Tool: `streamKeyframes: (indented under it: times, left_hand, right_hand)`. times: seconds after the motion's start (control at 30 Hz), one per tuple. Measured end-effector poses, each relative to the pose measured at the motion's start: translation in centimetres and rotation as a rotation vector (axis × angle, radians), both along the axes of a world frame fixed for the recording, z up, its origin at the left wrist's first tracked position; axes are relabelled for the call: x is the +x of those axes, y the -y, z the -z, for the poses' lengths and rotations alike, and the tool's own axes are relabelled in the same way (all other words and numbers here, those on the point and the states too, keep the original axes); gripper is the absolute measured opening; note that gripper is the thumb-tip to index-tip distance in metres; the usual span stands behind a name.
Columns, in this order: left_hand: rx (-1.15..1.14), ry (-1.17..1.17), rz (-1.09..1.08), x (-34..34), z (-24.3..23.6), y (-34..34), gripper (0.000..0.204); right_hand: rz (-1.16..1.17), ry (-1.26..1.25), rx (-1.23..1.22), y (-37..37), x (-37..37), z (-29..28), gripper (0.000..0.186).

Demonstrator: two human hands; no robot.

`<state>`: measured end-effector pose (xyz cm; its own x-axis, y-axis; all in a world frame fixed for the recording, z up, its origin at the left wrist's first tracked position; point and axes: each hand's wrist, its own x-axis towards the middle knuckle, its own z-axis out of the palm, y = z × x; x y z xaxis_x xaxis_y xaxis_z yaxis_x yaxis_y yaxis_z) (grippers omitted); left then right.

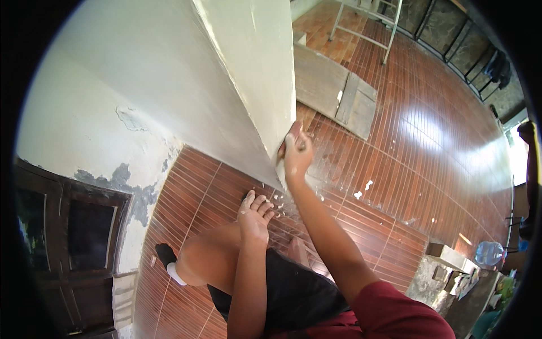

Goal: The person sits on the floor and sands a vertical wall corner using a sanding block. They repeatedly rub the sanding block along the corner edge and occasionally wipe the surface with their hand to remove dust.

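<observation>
Watching remotely, I see my right hand (298,158) closed on a small reddish pad (296,130) at its twelve o'clock, long axis leaning toward one against the pale wall end (268,68), while my farther left hand (255,219) hangs spread, empty, at seven.

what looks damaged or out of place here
The white wall has jagged grey patches beside the dark panels, where coating looks lost; loose white flakes litter the otherwise even tiled floor near the right hand.
</observation>
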<state>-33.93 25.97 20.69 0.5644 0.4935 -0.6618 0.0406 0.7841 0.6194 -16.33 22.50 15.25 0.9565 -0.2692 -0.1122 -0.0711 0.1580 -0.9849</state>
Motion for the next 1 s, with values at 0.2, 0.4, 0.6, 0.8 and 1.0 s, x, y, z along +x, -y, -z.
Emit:
streamKeyframes:
  times: [0.2, 0.4, 0.6, 0.8, 1.0]
  left_hand:
    - [0.370, 0.404, -0.355, -1.9, -7.2, -9.0, 0.039]
    - [0.802, 0.505, -0.431, -18.5, -17.4, -17.0, 0.058]
    - [0.657, 0.433, -0.324, -29.7, -15.3, -7.2, 0.044]
    - [0.485, 0.554, -0.020, -28.1, -13.1, 3.1, 0.030]
    - [0.592, 0.759, 0.008, -23.8, -15.0, 6.2, 0.046]
  right_hand:
    - [0.177, 0.329, -0.194, 0.4, 3.2, -4.7, 0.037]
    - [0.055, 0.188, 0.005, 6.7, 6.6, -4.4, 0.044]
    - [-0.397, -0.028, 0.598, 12.5, -13.6, -9.6, 0.041]
    - [-1.002, -0.058, 0.748, 14.8, -25.9, -18.3, 0.047]
    - [-1.149, -0.089, 0.806, 14.4, -31.3, -23.4, 0.047]
